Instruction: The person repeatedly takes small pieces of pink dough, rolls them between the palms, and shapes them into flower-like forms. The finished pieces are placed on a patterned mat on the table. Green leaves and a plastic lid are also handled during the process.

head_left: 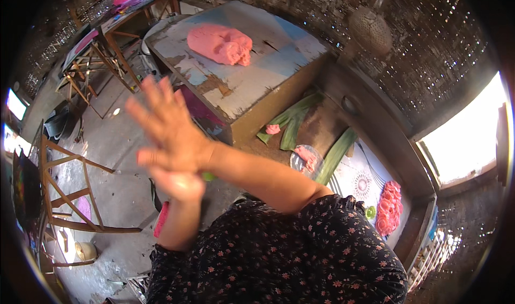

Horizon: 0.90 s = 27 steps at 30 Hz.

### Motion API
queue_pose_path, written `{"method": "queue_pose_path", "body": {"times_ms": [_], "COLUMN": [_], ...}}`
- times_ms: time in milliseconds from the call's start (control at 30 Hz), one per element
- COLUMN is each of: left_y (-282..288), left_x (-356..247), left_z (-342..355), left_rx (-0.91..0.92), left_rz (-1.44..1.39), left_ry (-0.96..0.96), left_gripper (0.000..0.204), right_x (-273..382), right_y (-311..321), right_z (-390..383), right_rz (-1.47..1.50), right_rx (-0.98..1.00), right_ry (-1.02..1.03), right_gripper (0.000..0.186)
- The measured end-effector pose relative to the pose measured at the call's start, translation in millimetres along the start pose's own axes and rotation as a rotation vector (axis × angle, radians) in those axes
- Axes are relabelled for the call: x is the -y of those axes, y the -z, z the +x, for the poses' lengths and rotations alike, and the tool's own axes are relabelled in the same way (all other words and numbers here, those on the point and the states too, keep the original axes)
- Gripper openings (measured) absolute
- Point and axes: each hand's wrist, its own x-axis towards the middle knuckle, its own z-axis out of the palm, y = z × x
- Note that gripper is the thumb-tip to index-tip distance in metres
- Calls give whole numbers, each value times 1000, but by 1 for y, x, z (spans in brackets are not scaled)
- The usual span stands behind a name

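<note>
My right hand (173, 129) reaches across to the left with its back up. Its fingers are spread, blurred, and pink at the tips. Just below its wrist is my left hand (179, 186), blurred and partly behind the right one; its fingers are hidden. The two hands overlap, perhaps touching. I cannot make out anything held in either. Beyond them, a large lump of pink dough (217, 44) lies on a worn, painted tabletop (268, 27).
At right are green leaf strips (335, 156), a small pink piece (273, 129), a clear plate (319, 162) with pink dough, and a pile of pink discs (389, 208). Wooden-framed stands (80, 196) occupy the left floor. A strainer (370, 30) hangs on the woven wall.
</note>
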Motion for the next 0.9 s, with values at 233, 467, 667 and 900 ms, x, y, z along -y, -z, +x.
{"method": "queue_pose_path", "body": {"times_ms": [233,467,667,900], "left_y": [34,-20,61,12], "left_x": [-32,-85,-18,3], "left_z": [35,39,17,24], "left_rx": [-309,-11,219,-132], "left_rz": [110,429,1374,981], "left_ry": [76,-685,-927,-704], "left_gripper": [87,86,84,68], "right_x": [5,-23,-15,-25], "right_y": [-22,-34,-35,-7], "right_z": [-37,-44,-64,-67], "right_rz": [-94,905,1435,1136], "right_rx": [82,449,424,468], "right_ry": [401,-690,-395,-412], "right_gripper": [80,63,58,63]}}
